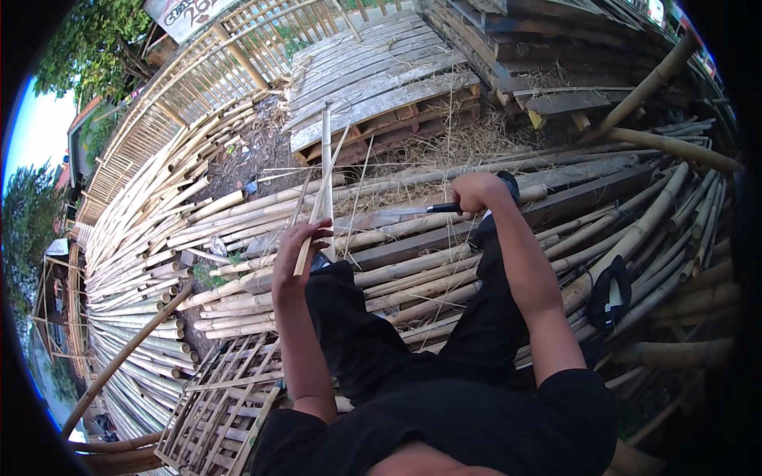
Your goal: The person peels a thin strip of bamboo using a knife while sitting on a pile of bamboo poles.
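Observation:
My left hand [298, 252] grips a bundle of thin pale bamboo strips [325, 170] that stand up and fan out away from me. My right hand [476, 193] is closed on the black handle of a long knife [401, 213], whose grey blade points left toward the strips. The blade tip lies close to the strips, and I cannot tell whether it touches them. Both forearms reach out over my knees in black trousers.
Long bamboo poles [238, 214] lie stacked all around and under my legs. A woven bamboo lattice panel [222, 393] lies at lower left, a weathered plank pallet [381, 79] ahead, a bamboo fence [206, 71] at upper left. A black sandal [609, 293] rests on poles at right.

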Action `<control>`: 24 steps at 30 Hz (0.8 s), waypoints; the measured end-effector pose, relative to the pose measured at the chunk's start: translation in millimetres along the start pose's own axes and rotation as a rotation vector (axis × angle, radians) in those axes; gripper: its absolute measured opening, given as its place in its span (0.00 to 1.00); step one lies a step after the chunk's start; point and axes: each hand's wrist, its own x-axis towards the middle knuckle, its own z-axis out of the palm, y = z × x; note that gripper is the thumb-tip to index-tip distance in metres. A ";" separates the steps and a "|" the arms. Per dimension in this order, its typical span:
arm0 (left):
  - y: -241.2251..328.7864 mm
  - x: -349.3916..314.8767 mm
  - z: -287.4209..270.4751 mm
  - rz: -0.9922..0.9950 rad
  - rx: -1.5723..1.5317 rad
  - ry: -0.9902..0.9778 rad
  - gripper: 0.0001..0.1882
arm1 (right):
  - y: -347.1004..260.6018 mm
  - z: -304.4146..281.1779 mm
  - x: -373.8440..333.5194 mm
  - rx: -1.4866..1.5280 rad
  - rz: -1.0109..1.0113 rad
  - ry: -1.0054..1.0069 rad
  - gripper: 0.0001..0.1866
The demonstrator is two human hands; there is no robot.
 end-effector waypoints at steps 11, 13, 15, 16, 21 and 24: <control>-34.3 -31.3 -1.7 -0.514 -0.539 0.302 0.20 | 18.7 -11.6 23.4 0.568 -0.200 0.312 0.07; -26.4 -32.2 7.3 -0.477 -0.477 0.291 0.23 | 14.9 -14.5 26.6 0.675 -0.285 0.356 0.05; -16.7 -36.9 21.7 -0.494 -0.425 0.296 0.26 | 19.9 -10.6 35.2 0.781 -0.357 0.475 0.05; -9.1 -42.8 30.0 -0.498 -0.355 0.321 0.28 | 20.1 -4.7 39.2 0.834 -0.365 0.497 0.05; 36.3 -85.5 37.3 -0.518 -0.218 0.174 0.31 | -10.5 -29.8 2.0 0.798 -0.208 0.535 0.06; 71.7 -93.8 67.5 -0.596 -0.074 0.182 0.25 | -12.9 -31.2 -11.0 0.790 -0.111 0.536 0.08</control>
